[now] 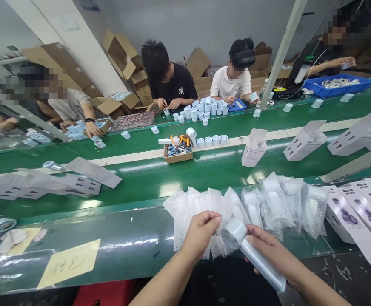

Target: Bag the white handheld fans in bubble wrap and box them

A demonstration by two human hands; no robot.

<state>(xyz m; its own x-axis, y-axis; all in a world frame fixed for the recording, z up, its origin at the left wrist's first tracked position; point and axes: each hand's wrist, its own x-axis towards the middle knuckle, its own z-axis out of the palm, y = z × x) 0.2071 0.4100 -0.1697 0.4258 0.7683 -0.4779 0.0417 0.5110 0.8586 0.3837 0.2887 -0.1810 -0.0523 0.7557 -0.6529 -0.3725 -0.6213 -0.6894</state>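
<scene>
The undersides of the right hand's [273, 251] fingers are partly hidden behind the pale handled device [259, 262], the printed boxes [351, 214] at right are cut off by the frame edge, and the writing on the yellow sheet [69, 262] at near left is illegible. The right hand is closed around the device's handle at the near side of the bench, the round head pointing left. The left hand's [200, 233] thumb and forefinger are pinched together beside that head, before the bubble-wrap sleeves [276, 204]; whether they grip anything thin cannot be determined.
</scene>
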